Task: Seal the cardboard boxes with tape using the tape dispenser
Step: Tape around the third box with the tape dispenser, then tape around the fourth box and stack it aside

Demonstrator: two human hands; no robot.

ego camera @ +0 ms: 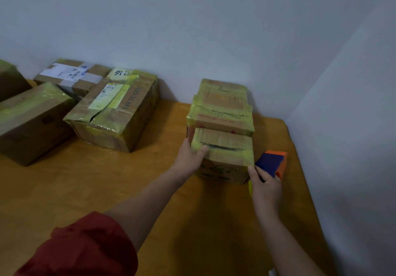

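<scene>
Orange-brown wooden bench point(139, 185) in a room corner, plain grey-white walls point(192, 29) behind and to the right. Near the bench's far right corner, a small taped box point(225, 145), with more taped boxes point(222, 104) directly behind it. Left hand point(190, 158) grips the small box's top left corner, thumb on top. Right hand point(265, 188) holds the blue-orange tape dispenser point(272, 162) against the small box's right side. Bigger taped boxes point(120, 113) along the far left edge. Red sleeve point(81, 248) on the left arm.

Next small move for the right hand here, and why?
Probably tilt the tape dispenser against the right side of the nearest box to cut the yellow tape. The right hand holds it at that corner, and the left hand steadies the box.
</scene>
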